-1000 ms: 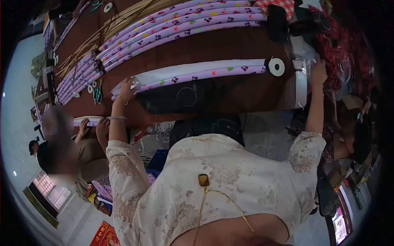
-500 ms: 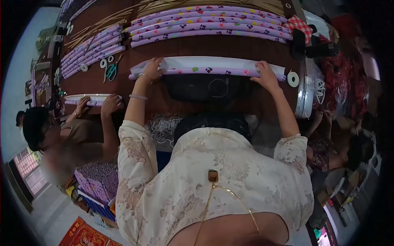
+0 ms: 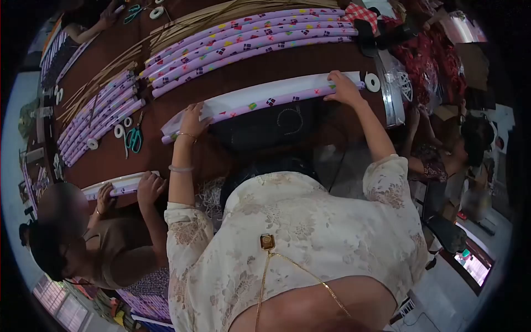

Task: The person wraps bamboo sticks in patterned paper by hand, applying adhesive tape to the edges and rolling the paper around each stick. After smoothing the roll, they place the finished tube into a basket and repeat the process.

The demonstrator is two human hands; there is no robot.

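Observation:
In the head view a purple patterned sheet of wrapping paper (image 3: 271,102), partly rolled, lies along the near edge of the table, its white inner side (image 3: 265,88) facing up behind the roll. My left hand (image 3: 193,119) is closed over the roll near its left end, fingers on top. Near the right end, my right hand (image 3: 344,89) grips the roll with the thumb on the near side and the fingers over the white paper. A roll of white tape (image 3: 372,82) stands just beyond my right hand.
Finished purple rolls (image 3: 249,47) lie at the back, with shorter rolls (image 3: 99,116) to the left. Teal scissors (image 3: 133,138) and tape rolls lie between. A co-worker's hands (image 3: 148,191) hold another sheet at left. A black bag (image 3: 254,130) sits below the edge.
The view has tilted and turned, bringing another person's arm into sight at the upper left. Both my hands keep about the same places on the roll.

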